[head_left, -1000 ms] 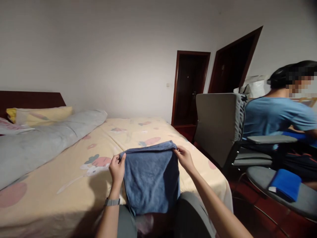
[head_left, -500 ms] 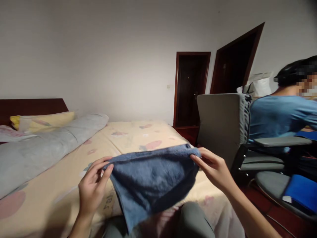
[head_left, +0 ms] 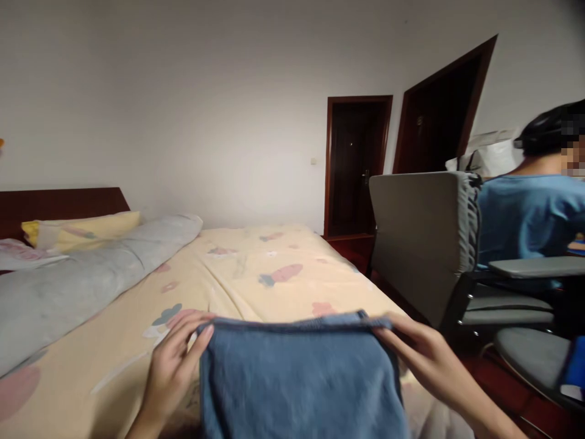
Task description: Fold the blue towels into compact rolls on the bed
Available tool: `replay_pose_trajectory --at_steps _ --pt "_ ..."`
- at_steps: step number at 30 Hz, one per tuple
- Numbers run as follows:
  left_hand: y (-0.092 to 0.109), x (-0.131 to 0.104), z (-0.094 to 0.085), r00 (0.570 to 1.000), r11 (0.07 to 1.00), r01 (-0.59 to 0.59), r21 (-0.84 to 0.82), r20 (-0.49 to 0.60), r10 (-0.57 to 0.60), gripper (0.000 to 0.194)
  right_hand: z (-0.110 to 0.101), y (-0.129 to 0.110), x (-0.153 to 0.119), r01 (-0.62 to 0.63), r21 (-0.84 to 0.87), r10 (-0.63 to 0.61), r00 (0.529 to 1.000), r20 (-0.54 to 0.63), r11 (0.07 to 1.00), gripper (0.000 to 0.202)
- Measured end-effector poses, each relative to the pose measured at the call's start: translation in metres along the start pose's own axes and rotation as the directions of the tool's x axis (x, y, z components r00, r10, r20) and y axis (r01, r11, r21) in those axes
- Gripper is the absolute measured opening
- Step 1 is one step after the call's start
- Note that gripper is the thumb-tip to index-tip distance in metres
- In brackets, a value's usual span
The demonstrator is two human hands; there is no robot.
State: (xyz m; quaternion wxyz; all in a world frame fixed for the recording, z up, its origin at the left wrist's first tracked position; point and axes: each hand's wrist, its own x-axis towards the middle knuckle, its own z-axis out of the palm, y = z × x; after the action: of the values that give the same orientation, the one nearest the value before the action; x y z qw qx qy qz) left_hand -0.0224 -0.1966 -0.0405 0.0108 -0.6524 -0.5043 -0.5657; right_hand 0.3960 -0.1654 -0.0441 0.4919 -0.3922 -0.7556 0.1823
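Observation:
A blue cloth (head_left: 301, 378), which looks like a towel or a garment, hangs down between my hands with its upper edge stretched nearly level. My left hand (head_left: 176, 360) pinches the upper left corner between thumb and fingers. At the upper right corner, my right hand (head_left: 425, 353) grips the same edge, slightly blurred. The cloth's lower part runs out of the bottom of the view and hides my lap. Beneath and beyond it spreads the bed (head_left: 256, 250), covered by a yellow sheet with carrot prints.
A rolled grey quilt (head_left: 105, 262) and a yellow pillow (head_left: 95, 228) lie toward the headboard (head_left: 64, 204). On the right, a person in a blue shirt (head_left: 530, 213) sits in a grey office chair (head_left: 415, 231), beside a round stool (head_left: 525, 360). A dark door (head_left: 351, 164) stands beyond.
The cloth has come lower and now hangs straight down, where before it billowed to one side. Both hands have dropped a little, the right one also shifting right. The view has turned slightly left.

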Motion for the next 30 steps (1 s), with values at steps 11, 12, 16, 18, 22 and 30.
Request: replay_pose_trajectory --at_steps 11,12,16,18,22,30 --pt "-0.006 0.329 0.076 0.935 0.993 0.034 0.113 -0.355 0.008 0.029 0.013 -0.01 0.346 -0.094 -0.109 0.046 0.923 -0.382 0.99 0.025" --pt "-0.001 0.338 0.073 0.929 0.994 0.018 0.111 -0.369 0.024 0.031 0.009 -0.016 0.353 -0.083 -0.103 0.037 0.923 -0.384 0.991 0.024" --pt "0.0 0.313 0.069 0.946 0.995 -0.043 0.087 -0.316 0.068 0.031 0.014 -0.01 0.324 -0.003 -0.165 -0.055 0.938 -0.342 0.986 0.02" --pt "-0.012 0.267 0.072 0.966 0.996 -0.056 0.067 -0.249 0.071 0.029 0.031 0.015 0.28 0.03 -0.19 -0.083 0.957 -0.278 0.981 0.023" --pt "-0.046 0.128 0.077 0.989 0.998 -0.059 0.035 -0.132 0.064 0.029 0.075 0.084 0.157 -0.042 -0.117 0.028 0.992 -0.121 0.992 0.033" --pt "-0.078 -0.101 0.029 0.967 0.987 0.162 0.014 0.196 -0.162 0.022 0.051 0.095 -0.03 -0.185 0.01 0.179 0.963 0.199 0.983 0.038"
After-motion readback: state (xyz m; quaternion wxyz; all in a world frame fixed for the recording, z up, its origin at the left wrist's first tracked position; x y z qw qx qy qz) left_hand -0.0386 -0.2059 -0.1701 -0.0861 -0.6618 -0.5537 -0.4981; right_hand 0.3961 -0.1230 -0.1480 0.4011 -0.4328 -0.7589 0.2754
